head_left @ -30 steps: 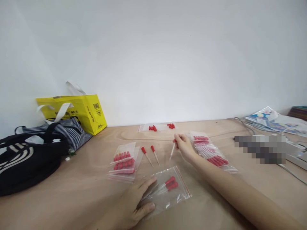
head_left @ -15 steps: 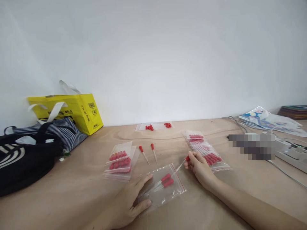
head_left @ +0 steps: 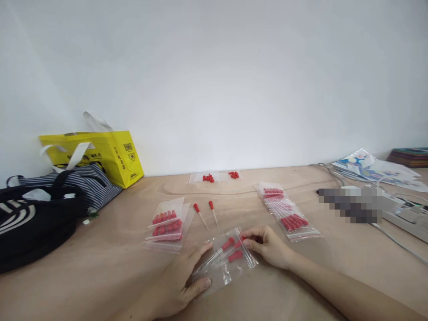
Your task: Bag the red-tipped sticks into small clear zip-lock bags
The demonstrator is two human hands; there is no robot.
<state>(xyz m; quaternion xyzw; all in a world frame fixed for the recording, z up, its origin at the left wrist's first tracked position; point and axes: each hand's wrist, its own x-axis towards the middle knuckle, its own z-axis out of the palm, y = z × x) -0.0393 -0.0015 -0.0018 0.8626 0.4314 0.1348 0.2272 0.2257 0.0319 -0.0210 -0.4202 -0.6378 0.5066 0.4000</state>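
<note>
A clear zip bag (head_left: 216, 277) lies in front of me with two red-bulbed glass droppers (head_left: 235, 255) inside. My left hand (head_left: 180, 276) rests at its left end, thumb and forefinger spread apart on the plastic. At the red-edged mouth on the right, my right hand (head_left: 272, 247) pinches the red bulb of another dropper (head_left: 240, 242), whose tube is inside the bag. Two loose droppers (head_left: 213, 215) lie on the table beyond the bag.
Filled dropper bags are stacked at left (head_left: 167, 225) and overlapping at right (head_left: 294, 221). Another dropper bag (head_left: 220, 176) lies by the wall. A yellow bag (head_left: 123, 158) and a black bag (head_left: 40, 232) stand far left. A power strip (head_left: 406, 220), cables and papers (head_left: 371, 167) are at right.
My right hand has moved left to the bag's mouth, sliding the dropper's tube inside. The left hand stays in place on the bag.
</note>
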